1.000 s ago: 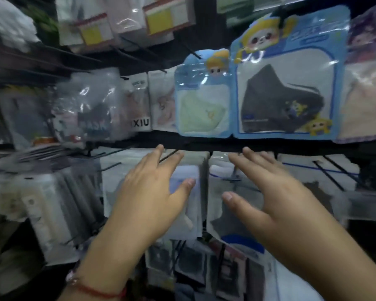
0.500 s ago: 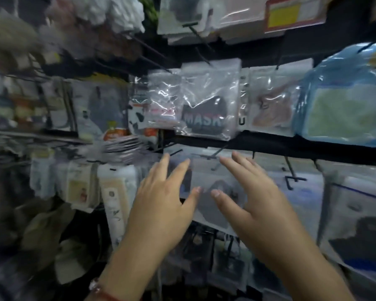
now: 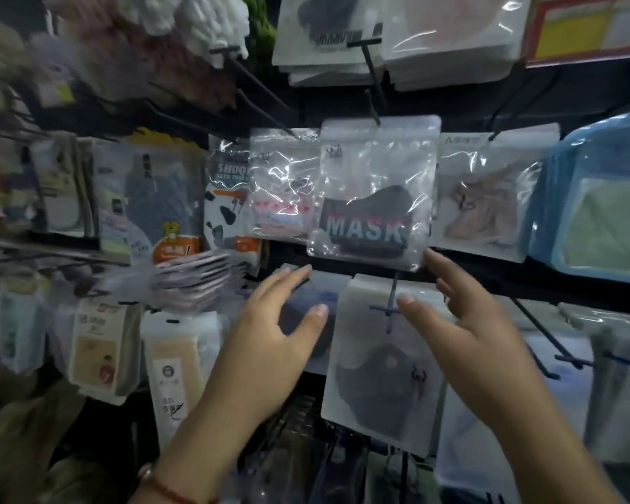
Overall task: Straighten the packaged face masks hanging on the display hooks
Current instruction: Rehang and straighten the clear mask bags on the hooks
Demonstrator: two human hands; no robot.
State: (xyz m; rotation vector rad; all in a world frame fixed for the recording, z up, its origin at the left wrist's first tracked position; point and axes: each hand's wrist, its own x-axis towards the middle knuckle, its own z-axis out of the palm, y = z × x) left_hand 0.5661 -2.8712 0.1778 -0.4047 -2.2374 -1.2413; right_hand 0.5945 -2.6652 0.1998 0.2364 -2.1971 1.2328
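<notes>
- While both hands are raised with fingers spread and nothing gripped, the clear MASK packet (image 3: 373, 198) is seen hanging on its hook (image 3: 373, 89) just above them, slightly tilted.
- Its lower right corner is nearly touched by the right hand (image 3: 466, 321) (the nearer one).
- The left hand (image 3: 270, 332) is held lower, below the packet's left edge.
</notes>
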